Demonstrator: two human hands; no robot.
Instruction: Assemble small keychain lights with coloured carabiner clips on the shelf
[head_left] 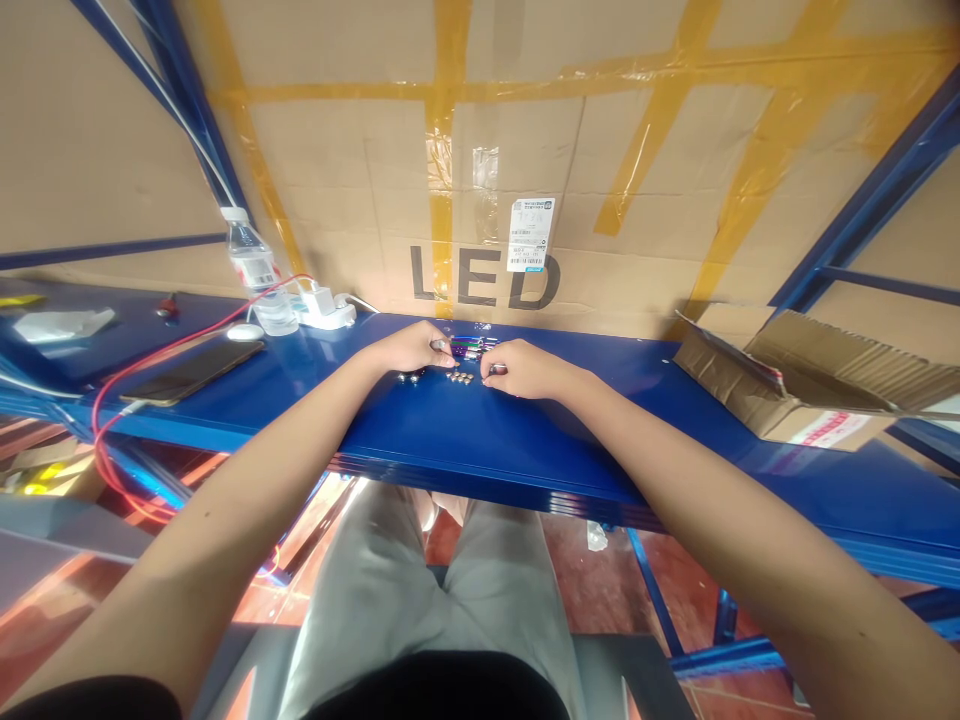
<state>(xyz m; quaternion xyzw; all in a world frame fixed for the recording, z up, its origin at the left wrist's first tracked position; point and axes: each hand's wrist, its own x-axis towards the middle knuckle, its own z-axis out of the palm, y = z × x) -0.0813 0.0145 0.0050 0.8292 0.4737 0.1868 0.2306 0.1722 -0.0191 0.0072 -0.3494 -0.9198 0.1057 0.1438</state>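
Two hands: left hand (411,348) pinches a tube (441,345); right hand (525,370) pinches a brass bit (489,372)
Bench (525,440): I count few loose bits (460,377) left

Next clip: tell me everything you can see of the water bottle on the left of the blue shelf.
The water bottle is clear plastic with a white cap and a pale label band. It stands upright on the blue shelf, at the foot of the cardboard wall. A white charger block sits close on its right and a red cable crosses in front. Nothing grips it; fill level unclear.
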